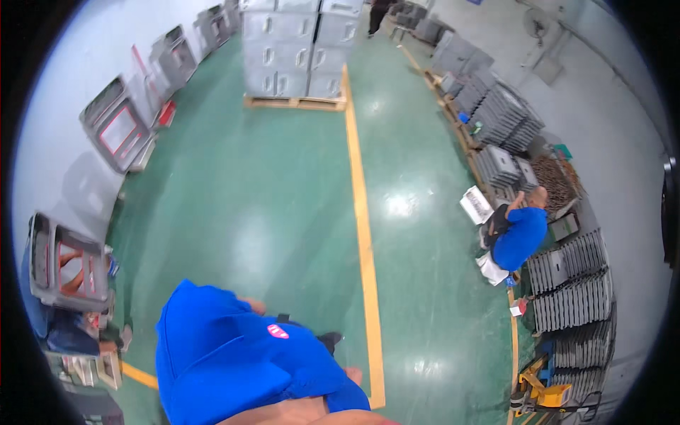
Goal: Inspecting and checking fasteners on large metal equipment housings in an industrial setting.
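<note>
We cannot tell how our left hand (253,305) or right hand (353,372) is set; the grey crate (67,263), well left of both, looks stiff and bulky, best gripped by its rim.

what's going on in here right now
The camera wearer, in a blue shirt, stands on a green floor beside a yellow line. Their hands are not clearly in view, only a bare forearm at the lower edge, holding nothing visible. To the right, a co-worker in blue crouches among stacks of grey trays. Grey crates on a pallet stand ahead.
</note>
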`<state>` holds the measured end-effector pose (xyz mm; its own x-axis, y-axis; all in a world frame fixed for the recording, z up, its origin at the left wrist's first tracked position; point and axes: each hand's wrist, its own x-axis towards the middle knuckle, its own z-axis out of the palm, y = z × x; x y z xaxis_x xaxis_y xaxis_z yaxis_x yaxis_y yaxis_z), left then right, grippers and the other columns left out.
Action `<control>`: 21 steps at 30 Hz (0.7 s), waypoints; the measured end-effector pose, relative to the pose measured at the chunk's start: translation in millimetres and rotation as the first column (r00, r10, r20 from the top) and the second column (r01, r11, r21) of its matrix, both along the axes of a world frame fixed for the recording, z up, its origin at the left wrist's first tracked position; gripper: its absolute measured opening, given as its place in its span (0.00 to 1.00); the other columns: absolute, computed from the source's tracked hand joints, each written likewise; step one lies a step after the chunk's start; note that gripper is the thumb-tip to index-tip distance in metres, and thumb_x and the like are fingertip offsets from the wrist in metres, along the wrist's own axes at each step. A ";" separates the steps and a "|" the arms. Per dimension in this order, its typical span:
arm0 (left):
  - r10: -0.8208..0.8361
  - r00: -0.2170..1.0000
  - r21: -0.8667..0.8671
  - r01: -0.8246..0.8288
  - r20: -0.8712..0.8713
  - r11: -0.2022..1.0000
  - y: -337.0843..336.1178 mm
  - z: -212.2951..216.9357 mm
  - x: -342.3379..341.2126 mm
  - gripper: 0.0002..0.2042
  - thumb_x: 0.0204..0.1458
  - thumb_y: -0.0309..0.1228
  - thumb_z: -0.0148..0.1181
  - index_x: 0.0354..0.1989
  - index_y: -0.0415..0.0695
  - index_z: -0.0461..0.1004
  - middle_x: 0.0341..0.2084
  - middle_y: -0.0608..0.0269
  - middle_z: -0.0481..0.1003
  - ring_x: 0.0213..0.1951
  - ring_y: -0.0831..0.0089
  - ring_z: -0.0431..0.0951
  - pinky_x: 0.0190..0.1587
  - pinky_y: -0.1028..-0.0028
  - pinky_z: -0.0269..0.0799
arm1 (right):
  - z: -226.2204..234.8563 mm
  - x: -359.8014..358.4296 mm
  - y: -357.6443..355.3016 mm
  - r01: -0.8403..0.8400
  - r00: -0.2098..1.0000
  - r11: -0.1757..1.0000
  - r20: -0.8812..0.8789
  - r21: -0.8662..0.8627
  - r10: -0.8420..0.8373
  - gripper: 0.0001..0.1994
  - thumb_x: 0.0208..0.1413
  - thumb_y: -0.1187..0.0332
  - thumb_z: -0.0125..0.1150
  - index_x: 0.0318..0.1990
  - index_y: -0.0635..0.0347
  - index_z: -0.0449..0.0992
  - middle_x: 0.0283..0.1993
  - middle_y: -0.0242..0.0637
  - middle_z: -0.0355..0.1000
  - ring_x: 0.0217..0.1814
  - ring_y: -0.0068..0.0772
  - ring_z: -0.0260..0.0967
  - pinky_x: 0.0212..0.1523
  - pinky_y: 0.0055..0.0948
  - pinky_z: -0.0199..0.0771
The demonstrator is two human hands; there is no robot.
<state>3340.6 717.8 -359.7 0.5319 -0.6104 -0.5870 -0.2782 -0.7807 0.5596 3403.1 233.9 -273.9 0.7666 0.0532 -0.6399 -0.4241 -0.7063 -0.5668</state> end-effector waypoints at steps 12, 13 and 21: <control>0.494 0.688 0.205 -0.461 -0.531 0.863 -20.6 229.1 116.1 0.14 0.44 0.40 0.54 0.31 0.40 0.75 0.30 0.52 0.75 0.32 0.60 0.75 0.34 0.62 0.68 | -37.2 250.7 -83.3 -0.195 0.975 0.981 -0.110 -0.009 0.193 0.09 0.42 0.68 0.54 0.22 0.64 0.78 0.19 0.45 0.73 0.23 0.38 0.74 0.27 0.37 0.73; 0.497 0.678 0.196 -0.473 -0.541 0.859 -23.7 231.6 136.7 0.14 0.44 0.40 0.54 0.31 0.41 0.75 0.30 0.52 0.75 0.33 0.60 0.75 0.34 0.62 0.68 | -36.6 267.0 -85.6 -0.227 0.973 0.974 -0.054 -0.019 0.226 0.09 0.41 0.67 0.55 0.22 0.64 0.78 0.20 0.47 0.73 0.23 0.38 0.74 0.27 0.37 0.73; 0.447 0.677 0.078 -0.502 -0.585 0.862 -36.3 219.2 324.6 0.15 0.45 0.40 0.54 0.35 0.41 0.74 0.33 0.52 0.74 0.35 0.60 0.74 0.37 0.62 0.68 | -29.5 416.1 -47.0 -0.385 0.921 0.922 0.049 -0.034 0.387 0.12 0.44 0.64 0.58 0.30 0.64 0.79 0.24 0.46 0.75 0.24 0.35 0.75 0.28 0.30 0.75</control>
